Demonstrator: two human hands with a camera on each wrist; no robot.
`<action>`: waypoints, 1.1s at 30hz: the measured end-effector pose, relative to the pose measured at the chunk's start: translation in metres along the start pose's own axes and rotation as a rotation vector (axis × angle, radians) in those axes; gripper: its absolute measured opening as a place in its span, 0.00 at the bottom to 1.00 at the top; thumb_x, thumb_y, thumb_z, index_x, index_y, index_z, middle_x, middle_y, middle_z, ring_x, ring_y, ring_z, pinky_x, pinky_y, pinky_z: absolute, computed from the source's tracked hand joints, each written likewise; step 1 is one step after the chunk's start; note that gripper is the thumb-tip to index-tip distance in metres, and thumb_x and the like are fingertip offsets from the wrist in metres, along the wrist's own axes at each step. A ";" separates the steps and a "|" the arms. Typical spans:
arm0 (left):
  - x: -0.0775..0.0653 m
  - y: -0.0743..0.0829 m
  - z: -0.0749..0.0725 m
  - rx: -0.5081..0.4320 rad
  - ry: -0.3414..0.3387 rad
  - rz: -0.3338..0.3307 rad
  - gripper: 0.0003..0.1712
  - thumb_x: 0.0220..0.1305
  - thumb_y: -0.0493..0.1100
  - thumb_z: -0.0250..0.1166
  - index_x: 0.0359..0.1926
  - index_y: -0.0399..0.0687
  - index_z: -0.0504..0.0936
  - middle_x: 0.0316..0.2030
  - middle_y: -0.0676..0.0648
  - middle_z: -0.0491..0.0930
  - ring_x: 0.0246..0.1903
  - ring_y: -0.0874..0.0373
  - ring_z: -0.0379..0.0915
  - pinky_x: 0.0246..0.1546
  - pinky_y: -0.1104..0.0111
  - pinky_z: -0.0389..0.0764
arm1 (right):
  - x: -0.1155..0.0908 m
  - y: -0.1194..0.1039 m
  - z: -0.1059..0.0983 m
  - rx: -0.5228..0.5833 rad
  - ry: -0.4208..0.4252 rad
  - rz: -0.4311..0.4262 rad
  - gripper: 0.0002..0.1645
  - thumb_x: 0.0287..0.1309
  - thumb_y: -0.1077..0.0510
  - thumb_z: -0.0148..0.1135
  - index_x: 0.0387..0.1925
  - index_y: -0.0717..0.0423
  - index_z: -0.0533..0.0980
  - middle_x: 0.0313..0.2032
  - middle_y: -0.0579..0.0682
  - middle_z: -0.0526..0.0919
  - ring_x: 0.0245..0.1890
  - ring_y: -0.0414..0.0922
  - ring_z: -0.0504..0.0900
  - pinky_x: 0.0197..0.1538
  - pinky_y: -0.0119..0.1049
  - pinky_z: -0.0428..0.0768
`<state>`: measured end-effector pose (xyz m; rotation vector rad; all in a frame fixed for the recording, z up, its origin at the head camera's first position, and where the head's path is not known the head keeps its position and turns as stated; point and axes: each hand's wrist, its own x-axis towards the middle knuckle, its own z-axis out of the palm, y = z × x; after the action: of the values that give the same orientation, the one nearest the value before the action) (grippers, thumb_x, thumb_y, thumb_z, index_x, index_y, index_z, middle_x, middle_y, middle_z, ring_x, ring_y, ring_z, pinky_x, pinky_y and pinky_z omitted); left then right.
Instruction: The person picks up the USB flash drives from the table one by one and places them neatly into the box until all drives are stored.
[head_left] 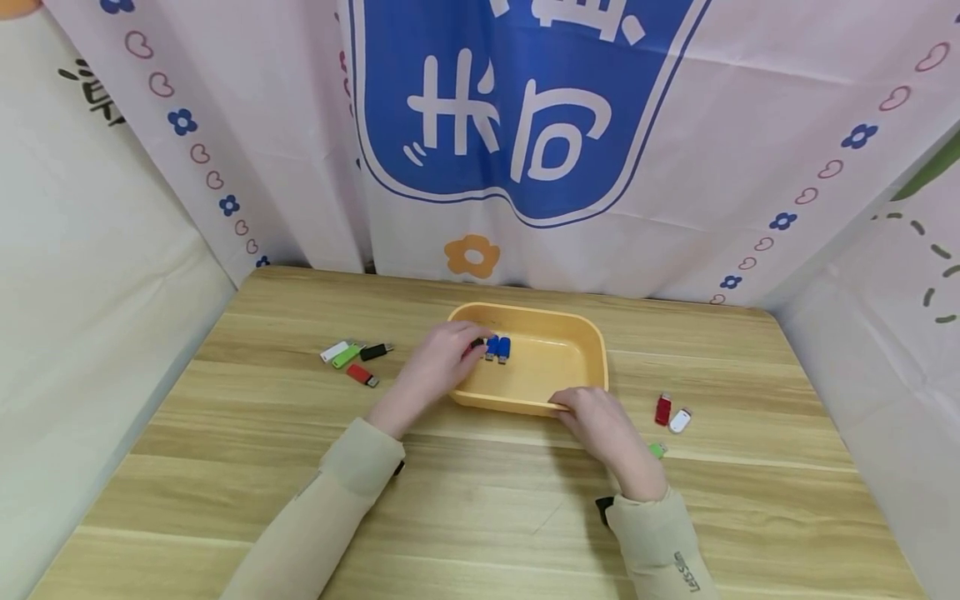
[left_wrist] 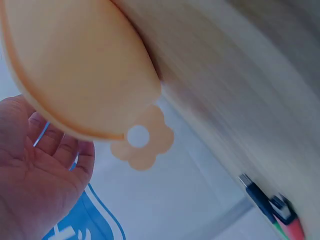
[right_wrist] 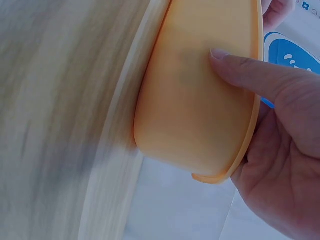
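A yellow plastic bin [head_left: 592,333] stands on the wooden table. My left hand [head_left: 448,354] reaches over its left rim, thumb and finger curled in at the left of two blue USB sticks [head_left: 504,349]; the fingertips pinch at the nearer one [head_left: 492,347]. Between thumb and fingers shows a red and black USB stick [head_left: 476,343], partly hidden. My right hand [head_left: 600,421] grips the bin's near right rim, and in the right wrist view the thumb [right_wrist: 240,72] presses the outer wall while the fingers go inside. The left wrist view shows my left hand [left_wrist: 45,175] beside the rim.
Left of the bin lie a white USB stick [head_left: 335,351], a green one [head_left: 347,356], a black one [head_left: 376,352] and a red one [head_left: 362,375]. To the right are a dark red stick [head_left: 663,409], a white one [head_left: 680,420] and a green one [head_left: 657,450]. A printed curtain [head_left: 300,208] hangs behind.
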<state>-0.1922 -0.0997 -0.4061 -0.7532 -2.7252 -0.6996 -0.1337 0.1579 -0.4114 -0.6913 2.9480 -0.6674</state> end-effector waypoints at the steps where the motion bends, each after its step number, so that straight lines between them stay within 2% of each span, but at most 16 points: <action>1: -0.002 -0.001 -0.002 0.003 0.006 -0.004 0.13 0.67 0.41 0.66 0.52 0.45 0.85 0.48 0.47 0.87 0.49 0.51 0.83 0.56 0.57 0.81 | 0.000 0.000 0.000 0.000 0.000 0.000 0.04 0.59 0.63 0.68 0.35 0.52 0.86 0.36 0.46 0.90 0.36 0.40 0.86 0.45 0.42 0.84; 9: -0.020 -0.016 -0.020 0.013 0.049 -0.067 0.13 0.69 0.43 0.64 0.52 0.47 0.85 0.48 0.46 0.87 0.47 0.51 0.84 0.50 0.57 0.84 | 0.001 0.001 0.001 -0.006 -0.001 0.002 0.04 0.59 0.63 0.68 0.35 0.52 0.86 0.36 0.46 0.90 0.37 0.41 0.86 0.46 0.43 0.84; 16: -0.038 -0.040 -0.037 -0.011 0.072 -0.179 0.15 0.70 0.43 0.63 0.54 0.47 0.84 0.54 0.44 0.85 0.56 0.45 0.80 0.59 0.51 0.79 | 0.001 0.002 0.002 -0.011 0.008 -0.007 0.04 0.59 0.63 0.68 0.34 0.52 0.86 0.36 0.46 0.90 0.37 0.41 0.86 0.45 0.43 0.84; 20: -0.044 -0.048 -0.047 -0.019 0.083 -0.190 0.14 0.70 0.42 0.63 0.54 0.46 0.83 0.54 0.42 0.84 0.56 0.43 0.79 0.58 0.49 0.78 | 0.000 0.002 0.002 -0.012 0.014 -0.012 0.04 0.59 0.63 0.69 0.34 0.52 0.86 0.36 0.46 0.90 0.37 0.42 0.86 0.44 0.43 0.84; 24: -0.049 -0.056 -0.054 -0.030 0.042 -0.205 0.15 0.70 0.42 0.62 0.55 0.46 0.83 0.55 0.42 0.83 0.58 0.43 0.78 0.58 0.49 0.78 | 0.000 0.002 0.002 -0.009 0.012 -0.005 0.04 0.59 0.63 0.69 0.35 0.52 0.86 0.37 0.47 0.90 0.38 0.43 0.87 0.45 0.43 0.84; 33: -0.060 -0.076 -0.065 -0.006 -0.126 -0.257 0.16 0.69 0.37 0.62 0.56 0.40 0.81 0.58 0.38 0.80 0.60 0.40 0.74 0.62 0.47 0.74 | 0.001 0.002 0.002 -0.007 0.011 0.001 0.05 0.59 0.63 0.69 0.36 0.52 0.87 0.37 0.48 0.90 0.39 0.44 0.88 0.47 0.44 0.85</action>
<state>-0.1763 -0.2149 -0.3994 -0.4665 -2.9698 -0.7350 -0.1348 0.1585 -0.4138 -0.6894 2.9613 -0.6633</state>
